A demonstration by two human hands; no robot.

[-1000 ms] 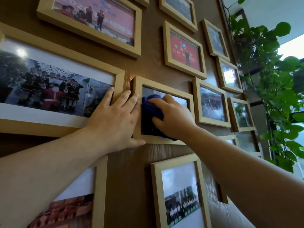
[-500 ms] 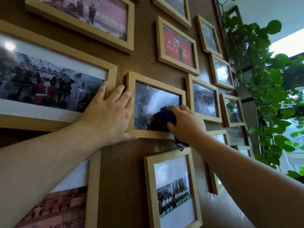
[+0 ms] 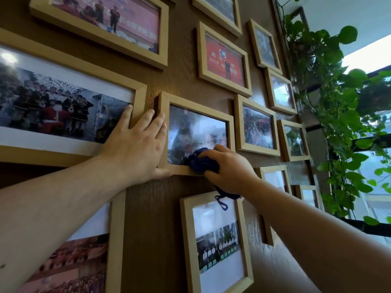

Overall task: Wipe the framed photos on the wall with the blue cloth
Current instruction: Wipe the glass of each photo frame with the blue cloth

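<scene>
Several light wooden framed photos hang on a brown wood-grain wall. My right hand [image 3: 229, 169] grips a bunched dark blue cloth [image 3: 202, 161] and presses it against the lower right of the glass and bottom rail of the small middle frame [image 3: 196, 106]. A loose tail of the cloth dangles below my wrist over the frame underneath [image 3: 246, 242]. My left hand [image 3: 135, 144] lies flat with fingers spread on the wall, its fingertips on the left rail of the middle frame and the corner of the big left frame [image 3: 138, 96], its thumb under the middle frame's bottom rail.
More frames surround the middle one: a red photo [image 3: 224, 60] above, a dark photo [image 3: 257, 127] to the right, smaller frames farther right. A leafy green climbing plant [image 3: 338, 106] hangs along the wall's right edge beside a bright window.
My right hand swept the cloth from the upper left of the glass to its lower right, and now it has slid onto the bottom rail. My left hand stayed put.
</scene>
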